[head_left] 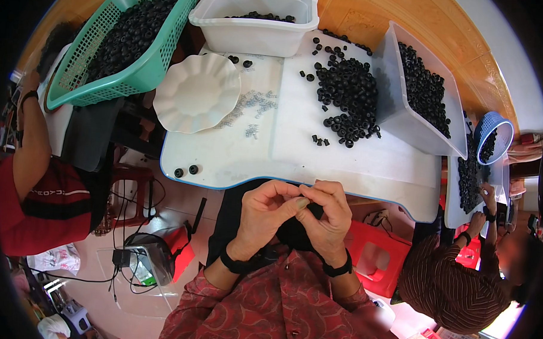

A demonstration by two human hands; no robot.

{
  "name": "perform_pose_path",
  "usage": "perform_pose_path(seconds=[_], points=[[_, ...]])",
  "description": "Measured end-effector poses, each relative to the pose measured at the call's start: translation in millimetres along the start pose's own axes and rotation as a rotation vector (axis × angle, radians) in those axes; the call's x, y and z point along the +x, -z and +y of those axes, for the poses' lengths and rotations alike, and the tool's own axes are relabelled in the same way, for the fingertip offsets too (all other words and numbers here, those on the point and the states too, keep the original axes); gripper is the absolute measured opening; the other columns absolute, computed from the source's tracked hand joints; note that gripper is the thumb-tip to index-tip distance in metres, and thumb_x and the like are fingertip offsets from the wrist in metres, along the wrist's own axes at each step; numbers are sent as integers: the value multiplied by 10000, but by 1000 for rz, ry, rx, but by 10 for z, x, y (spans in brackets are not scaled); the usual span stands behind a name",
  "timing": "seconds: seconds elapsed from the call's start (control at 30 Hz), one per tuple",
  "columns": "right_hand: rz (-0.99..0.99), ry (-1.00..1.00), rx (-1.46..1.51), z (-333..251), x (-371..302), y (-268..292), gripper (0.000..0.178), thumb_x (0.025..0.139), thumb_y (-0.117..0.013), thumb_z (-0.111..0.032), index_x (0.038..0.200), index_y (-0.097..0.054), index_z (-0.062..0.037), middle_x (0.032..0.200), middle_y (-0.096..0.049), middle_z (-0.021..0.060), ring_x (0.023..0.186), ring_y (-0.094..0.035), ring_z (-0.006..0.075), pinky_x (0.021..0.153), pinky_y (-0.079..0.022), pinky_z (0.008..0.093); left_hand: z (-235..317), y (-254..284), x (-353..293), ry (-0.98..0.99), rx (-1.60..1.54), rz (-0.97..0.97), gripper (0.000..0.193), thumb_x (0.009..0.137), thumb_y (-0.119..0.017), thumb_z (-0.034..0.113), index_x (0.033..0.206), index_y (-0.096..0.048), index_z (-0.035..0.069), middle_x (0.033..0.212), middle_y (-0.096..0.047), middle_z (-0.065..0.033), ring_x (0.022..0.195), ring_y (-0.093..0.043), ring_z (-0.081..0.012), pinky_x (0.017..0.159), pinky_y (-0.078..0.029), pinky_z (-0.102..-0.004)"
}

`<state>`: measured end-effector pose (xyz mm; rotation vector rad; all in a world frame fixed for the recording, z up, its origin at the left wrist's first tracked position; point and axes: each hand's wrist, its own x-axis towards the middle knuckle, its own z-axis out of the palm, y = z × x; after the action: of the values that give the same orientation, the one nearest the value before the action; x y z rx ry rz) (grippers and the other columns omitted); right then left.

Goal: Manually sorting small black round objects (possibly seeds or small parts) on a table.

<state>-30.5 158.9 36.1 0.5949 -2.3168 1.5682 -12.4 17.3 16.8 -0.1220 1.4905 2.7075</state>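
Note:
In front of my body, just off the table's near edge, my left hand [266, 212] and my right hand [326, 218] meet with thumbs and fingertips pinched together. Whatever sits between the fingertips is too small or too hidden to make out. Beyond them on the white table [236, 159] lies a heap of small black ring-shaped parts [349, 91], right of centre. Small clear pieces [256, 103] are scattered beside a white scalloped plate [197, 94]. Two black parts [186, 171] rest near the front left edge.
A green basket [115, 95] of black parts stands far left, a white tub [255, 37] at the back, and a translucent bin [399, 117] at right. Co-workers sit on both sides; one at right reaches toward black parts near a blue basket [482, 126]. A red stool [373, 263] stands behind.

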Motion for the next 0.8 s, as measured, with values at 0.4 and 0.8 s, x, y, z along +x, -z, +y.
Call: perform_pose_path(seconds=[0.4,0.8], points=[[-19,-9,-92,14,-27,-12,403,701,-800,9,1086,-706,-59,972,-632,81,906,-608,251,855,-517,364,0,-16,0,82,-131,47,132,878,-670,-46,1006,-640,-41,943,-682,-87,876,-651,-119,797,-532,-238],[17,-76,23,-12,-43,15,378,718,-796,29,1078,-708,-47,1016,-611,76,847,-629,164,744,-518,263,70,-45,-53,16,-43,-22,227,847,-695,-76,1059,-625,-37,973,-634,-44,884,-592,-71,785,-514,-215]])
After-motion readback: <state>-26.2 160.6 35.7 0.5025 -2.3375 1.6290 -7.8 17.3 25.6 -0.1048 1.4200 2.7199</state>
